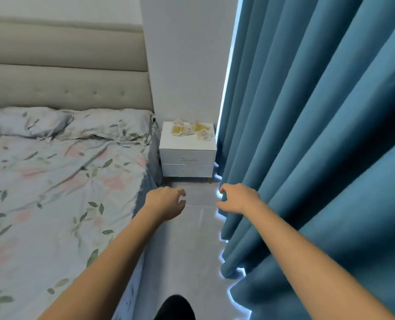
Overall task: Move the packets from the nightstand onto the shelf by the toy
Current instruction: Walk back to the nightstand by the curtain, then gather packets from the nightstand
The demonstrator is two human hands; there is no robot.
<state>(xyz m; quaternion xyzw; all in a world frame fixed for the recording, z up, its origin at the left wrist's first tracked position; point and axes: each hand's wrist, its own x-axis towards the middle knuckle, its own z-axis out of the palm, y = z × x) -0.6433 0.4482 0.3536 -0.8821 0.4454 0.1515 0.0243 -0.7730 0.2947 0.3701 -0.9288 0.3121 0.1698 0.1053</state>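
Note:
Several yellow-and-white packets (191,130) lie scattered on the top of a white two-drawer nightstand (187,157) that stands against the far wall. Both my arms reach forward over the floor, well short of the nightstand. My left hand (166,200) holds nothing, its fingers loosely curled and apart. My right hand (238,197) is likewise empty with fingers apart, close to the curtain's edge. No shelf or toy is in view.
A bed (60,181) with floral bedding and a beige padded headboard fills the left side. A long blue curtain (318,135) hangs down the right. Between them runs a narrow strip of grey floor (191,250) leading to the nightstand.

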